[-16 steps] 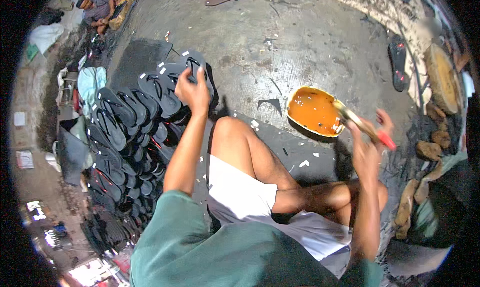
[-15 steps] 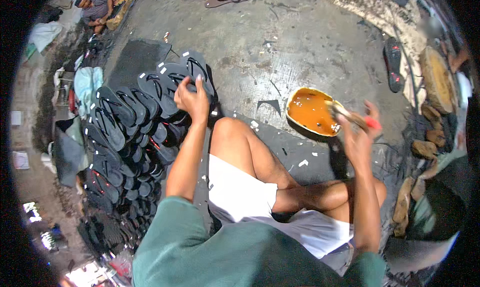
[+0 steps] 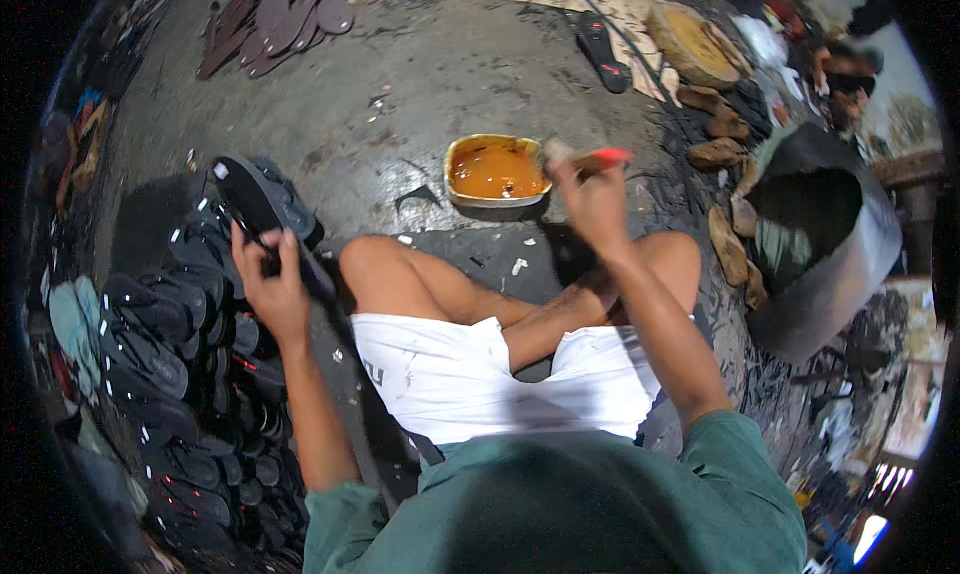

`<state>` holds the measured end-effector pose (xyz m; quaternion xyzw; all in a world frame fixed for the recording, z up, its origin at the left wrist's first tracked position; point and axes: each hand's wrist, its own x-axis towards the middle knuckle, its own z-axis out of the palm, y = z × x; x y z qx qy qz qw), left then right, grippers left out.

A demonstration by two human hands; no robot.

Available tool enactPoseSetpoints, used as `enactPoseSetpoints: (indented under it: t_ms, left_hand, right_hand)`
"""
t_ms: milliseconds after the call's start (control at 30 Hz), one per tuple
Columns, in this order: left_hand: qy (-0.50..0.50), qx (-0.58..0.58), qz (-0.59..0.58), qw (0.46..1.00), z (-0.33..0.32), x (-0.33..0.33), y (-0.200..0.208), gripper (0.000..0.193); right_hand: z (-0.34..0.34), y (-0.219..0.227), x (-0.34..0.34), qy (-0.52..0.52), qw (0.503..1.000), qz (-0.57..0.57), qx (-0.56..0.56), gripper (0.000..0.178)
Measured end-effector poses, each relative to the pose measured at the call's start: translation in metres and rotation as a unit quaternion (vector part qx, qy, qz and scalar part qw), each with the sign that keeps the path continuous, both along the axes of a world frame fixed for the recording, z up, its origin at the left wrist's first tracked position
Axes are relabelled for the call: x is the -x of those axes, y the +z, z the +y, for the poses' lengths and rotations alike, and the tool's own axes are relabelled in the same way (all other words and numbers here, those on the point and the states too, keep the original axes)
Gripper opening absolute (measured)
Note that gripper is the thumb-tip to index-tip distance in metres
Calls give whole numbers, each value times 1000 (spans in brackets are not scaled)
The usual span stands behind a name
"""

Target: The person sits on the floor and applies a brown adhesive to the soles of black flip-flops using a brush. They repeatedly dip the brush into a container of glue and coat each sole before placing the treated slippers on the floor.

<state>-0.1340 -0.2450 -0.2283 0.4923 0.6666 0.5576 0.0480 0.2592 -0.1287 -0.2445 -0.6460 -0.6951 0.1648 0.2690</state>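
My left hand (image 3: 273,292) pinches the strap of a black flip-flop (image 3: 247,191), which is tilted at the top of a heap of similar flip-flops (image 3: 150,354) to my left. In my right hand (image 3: 600,209) is a brush with a red-ended handle (image 3: 608,158). Its bristle end is blurred and sits just beside the right rim of a shallow yellowish container (image 3: 497,201). Orange-brown liquid (image 3: 490,170) with small bubbles lies inside it. The container rests on the floor beyond my crossed legs.
Brown soles (image 3: 290,19) are piled at the far left. A single black sole (image 3: 602,54) lies at the far right, near a round wooden block (image 3: 690,44) and several brown foot-shaped pieces (image 3: 728,244). A large curled dark sheet (image 3: 830,244) stands at right. Another person (image 3: 848,79) is beyond.
My view has turned to the right. My left hand, previously over the flip-flops, now has one by its strap and tilts it up. The brush has moved from over the liquid to the container's right rim.
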Motion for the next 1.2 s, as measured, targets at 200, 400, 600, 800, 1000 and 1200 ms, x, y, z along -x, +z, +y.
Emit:
enactPoseSetpoints:
  t_ms: [200, 400, 600, 800, 1000, 1200]
  left_hand:
    - [-121, 277, 178, 937, -92, -53, -32, 47]
    - [-84, 313, 93, 942, -79, -62, -47, 51]
    - [-358, 39, -663, 656, -53, -86, -13, 53]
    - [-381, 35, -690, 615, -37, -184, 40, 49]
    - [-558, 9, -697, 450, -20, -190, 33, 45]
    - [-491, 4, -634, 597, -7, -194, 47, 46]
  right_hand:
    - [-31, -57, 1, 8, 996, -33, -84, 33]
    - [-31, -53, -8, 11, 995, 82, -58, 38]
    - [-26, 12, 3, 25, 853, 483, 196, 47]
    - [-34, 110, 3, 118, 863, 483, 90, 42]
    - [-89, 134, 7, 404, 870, 262, -107, 21]
    - [-94, 129, 8, 424, 849, 110, -296, 24]
